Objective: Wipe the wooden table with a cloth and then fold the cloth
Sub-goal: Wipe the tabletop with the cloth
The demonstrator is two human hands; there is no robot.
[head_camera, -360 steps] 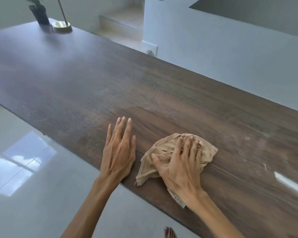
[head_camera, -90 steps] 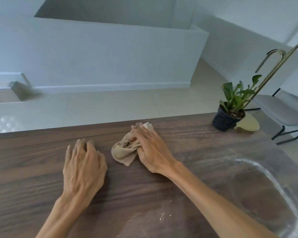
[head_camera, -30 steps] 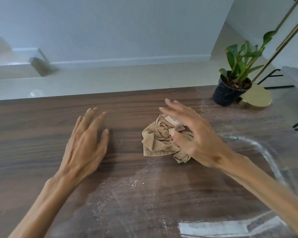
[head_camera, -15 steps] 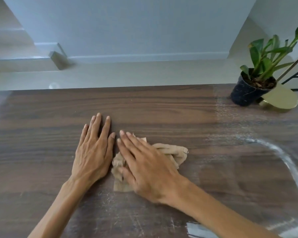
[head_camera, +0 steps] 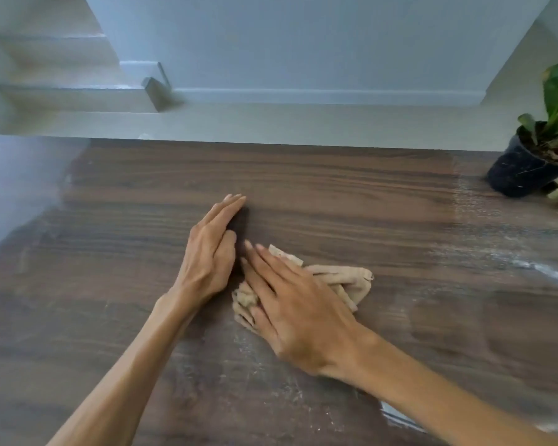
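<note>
A crumpled beige cloth (head_camera: 348, 281) lies on the dark wooden table (head_camera: 319, 188), near its middle. My right hand (head_camera: 297, 304) lies flat on the cloth with straight fingers and presses it down, covering its left part. My left hand (head_camera: 213, 249) rests on the bare wood just left of the cloth, tilted on its edge with fingers straight and together, close beside the right hand's fingertips.
A potted green plant (head_camera: 535, 156) in a dark pot stands at the table's far right. Pale wipe streaks (head_camera: 512, 262) show on the wood at the right. Beyond the far table edge are a pale floor, a white wall and steps (head_camera: 62, 91).
Since half a second ago both hands and the cloth sit slightly further right on the table. My left hand has tipped from flat onto its edge. The right hand still presses the cloth.
</note>
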